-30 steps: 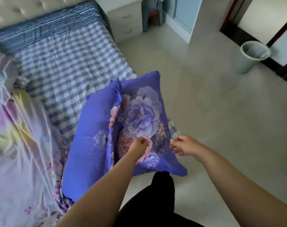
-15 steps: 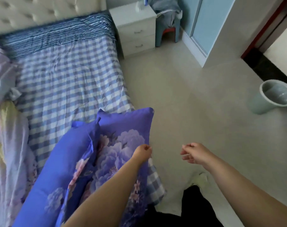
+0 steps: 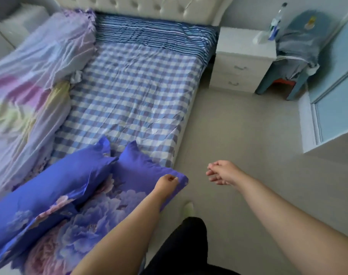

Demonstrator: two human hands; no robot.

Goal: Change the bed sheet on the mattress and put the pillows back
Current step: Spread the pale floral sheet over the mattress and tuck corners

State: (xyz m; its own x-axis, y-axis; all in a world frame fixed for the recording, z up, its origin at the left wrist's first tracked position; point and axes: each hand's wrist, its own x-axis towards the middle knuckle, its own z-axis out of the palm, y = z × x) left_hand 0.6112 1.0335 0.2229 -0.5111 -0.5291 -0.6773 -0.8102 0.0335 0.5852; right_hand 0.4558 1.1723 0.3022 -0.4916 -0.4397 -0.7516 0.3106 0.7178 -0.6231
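Observation:
Two blue-violet flowered pillows lie at the near end of the bed. My left hand (image 3: pixel 167 182) grips the right corner of the near pillow (image 3: pixel 117 201). The second pillow (image 3: pixel 56 183) leans across it on the left. My right hand (image 3: pixel 220 172) hangs over the floor to the right of the bed, fingers loosely curled, holding nothing. A blue and white checked sheet (image 3: pixel 133 100) covers the mattress, with a striped band at the head end.
A crumpled pastel quilt (image 3: pixel 30 86) fills the bed's left side. A tufted headboard (image 3: pixel 145 6) stands at the far end. A white nightstand (image 3: pixel 242 60) and a blue chair (image 3: pixel 296 54) with cloth on it stand at the right. My dark-trousered leg (image 3: pixel 185 241) is below.
The view has swung up toward the headboard. The pillows have come down from upright onto the near end of the bed. My right hand has stayed free of them.

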